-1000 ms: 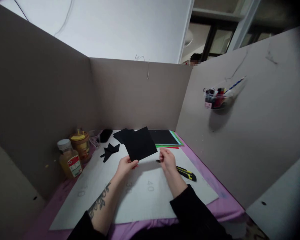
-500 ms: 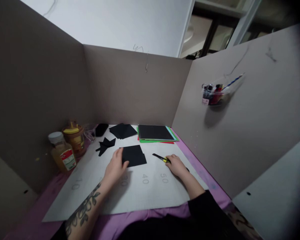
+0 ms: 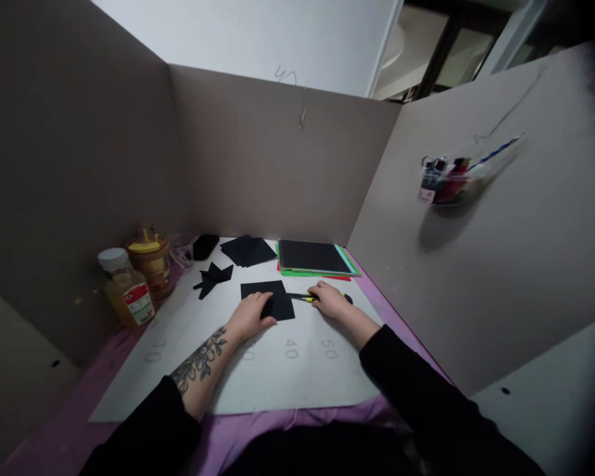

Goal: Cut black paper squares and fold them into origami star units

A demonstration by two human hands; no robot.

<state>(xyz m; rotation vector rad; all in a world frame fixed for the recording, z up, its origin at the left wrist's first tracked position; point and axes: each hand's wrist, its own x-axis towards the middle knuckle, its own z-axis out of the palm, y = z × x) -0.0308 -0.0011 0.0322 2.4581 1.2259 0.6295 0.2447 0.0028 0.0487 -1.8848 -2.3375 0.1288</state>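
My left hand (image 3: 252,316) rests on a black paper square (image 3: 280,305) on the white sheet, its fingers apart over the left part of the paper. My right hand (image 3: 328,301) is closed on yellow-and-black scissors (image 3: 305,297), whose dark tip points left and reaches the paper's right edge. Folded black paper (image 3: 212,279) lies behind and left of my left hand. Farther back is a loose stack of black squares (image 3: 248,251).
Coloured sheets with a black one on top (image 3: 312,256) lie at the back right. A bottle (image 3: 127,291), a brown jar (image 3: 151,264) and a black object (image 3: 205,246) stand or lie left. A clear holder (image 3: 446,182) hangs on the right wall.
My left hand has moved right, farther onto the black square. My right hand has moved the scissors left and away from me, up to the paper. The camera view has shifted slightly.
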